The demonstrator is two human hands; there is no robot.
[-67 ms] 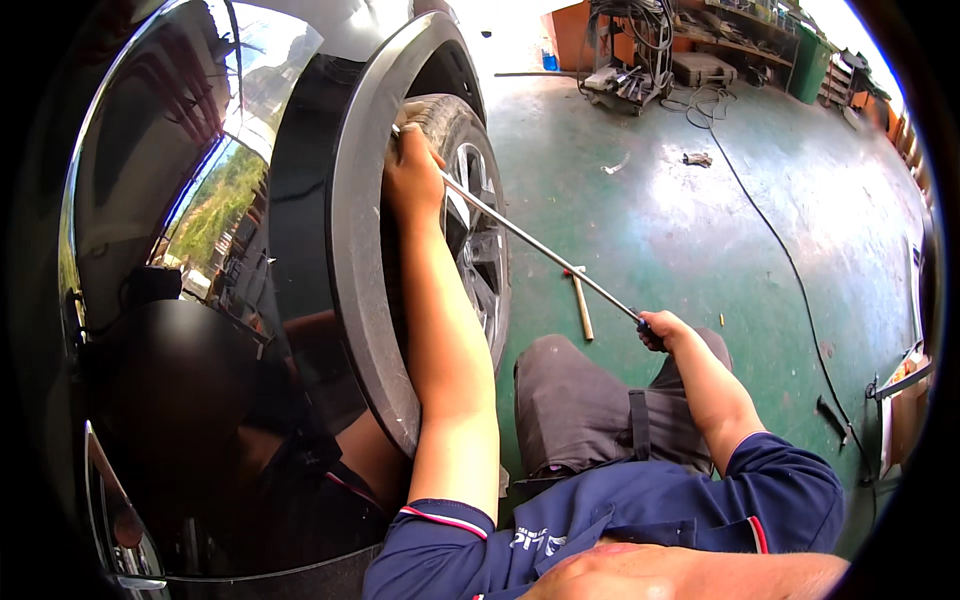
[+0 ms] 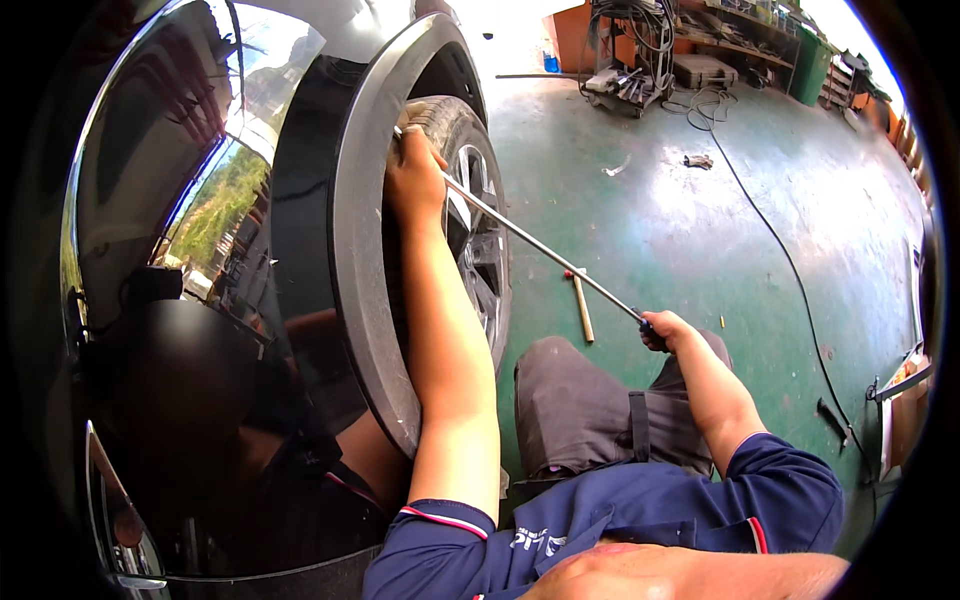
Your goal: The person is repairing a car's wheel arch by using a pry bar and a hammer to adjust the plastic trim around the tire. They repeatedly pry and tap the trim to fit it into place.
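A long metal rod (image 2: 545,254) with a dark handle slants from the wheel arch (image 2: 357,215) of a glossy black car down toward my lap. My right hand (image 2: 664,328) is closed round the handle, above my knee. High in the arch, my left hand (image 2: 415,183) wraps the rod's far part, and a short bit of metal shows past the fingers. The rod's tip is out of sight. Close beside the left hand is the tyre (image 2: 432,115), with its spoked wheel rim (image 2: 485,258) facing right. My left forearm lies along the arch's edge.
A hammer (image 2: 583,308) with a pale handle lies on the green floor beyond my knee. A black cable (image 2: 770,208) runs across the floor on the right. At the back stand a tool cart (image 2: 622,85), a grey case (image 2: 703,70) and a green bin (image 2: 812,70).
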